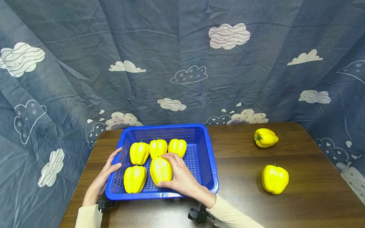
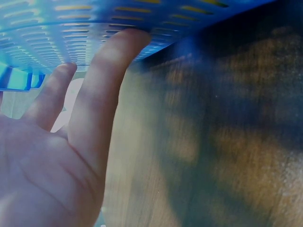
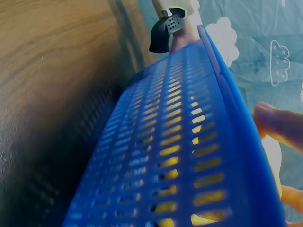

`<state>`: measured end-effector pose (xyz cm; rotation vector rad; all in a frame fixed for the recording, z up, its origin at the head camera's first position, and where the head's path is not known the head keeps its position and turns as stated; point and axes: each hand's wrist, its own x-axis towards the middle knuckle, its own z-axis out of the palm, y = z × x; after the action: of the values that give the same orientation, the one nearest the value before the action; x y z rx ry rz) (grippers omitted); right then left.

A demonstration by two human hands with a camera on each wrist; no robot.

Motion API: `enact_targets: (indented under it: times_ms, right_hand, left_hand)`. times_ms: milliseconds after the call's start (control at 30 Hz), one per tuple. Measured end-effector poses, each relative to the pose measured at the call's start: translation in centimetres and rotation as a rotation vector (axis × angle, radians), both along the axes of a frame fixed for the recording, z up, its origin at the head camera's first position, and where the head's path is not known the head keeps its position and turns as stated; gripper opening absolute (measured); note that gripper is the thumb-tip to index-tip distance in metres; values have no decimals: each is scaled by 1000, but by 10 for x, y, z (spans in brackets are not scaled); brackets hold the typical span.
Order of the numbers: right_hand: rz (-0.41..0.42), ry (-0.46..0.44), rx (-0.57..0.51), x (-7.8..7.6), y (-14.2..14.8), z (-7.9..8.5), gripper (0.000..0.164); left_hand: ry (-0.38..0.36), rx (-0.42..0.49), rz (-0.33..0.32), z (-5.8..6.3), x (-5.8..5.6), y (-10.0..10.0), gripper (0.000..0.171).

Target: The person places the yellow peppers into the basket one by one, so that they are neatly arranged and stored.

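Observation:
A blue plastic basket point(image 1: 209, 158) with slotted walls stands on the table, several yellow bell peppers inside. My right hand point(image 1: 182, 177) grips one bell pepper point(image 1: 161, 169) at the basket's front middle, thumb at its lower end and fingers over its top right. Around it lie other bell peppers point(image 1: 139, 153), a back row of three and one at front left. My left hand point(image 1: 104, 177) touches the basket's left rim and side with extended fingers; in the left wrist view, fingertips point(image 2: 137, 38) meet the slotted wall. The right wrist view shows the basket's outer wall point(image 3: 165, 142), hiding most of the pepper.
Two more yellow bell peppers lie on the brown wooden table point(image 1: 231, 177) at right, one point(image 1: 265, 138) near the back and one point(image 1: 275, 179) nearer the front. A dark blue curtain point(image 1: 159, 47) with white clouds hangs behind the table. Black wrist cameras point(image 1: 199, 214) sit on both wrists.

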<state>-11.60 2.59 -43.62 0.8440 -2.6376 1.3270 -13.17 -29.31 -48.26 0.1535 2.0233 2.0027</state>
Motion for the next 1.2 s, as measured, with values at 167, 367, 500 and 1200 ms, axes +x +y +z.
enact_targets:
  times_ms: [167,367,500,1200]
  right_hand:
    - [-36,-14,-3,2,-10,-2,82]
    - [-60,-21,-2,2,-19,-5,82]
    - [-65,-16,8,3,-23,-7,81]
    - [-52,-15,133,4,-35,-12,81]
  left_hand:
    - [-2,-3,7,0,0,1,57]
    - [-13,-1,12,1,1,3,57]
    - [-14,17,6,1,1,2,57]
    - [-24,16,13,2,1,2,56]
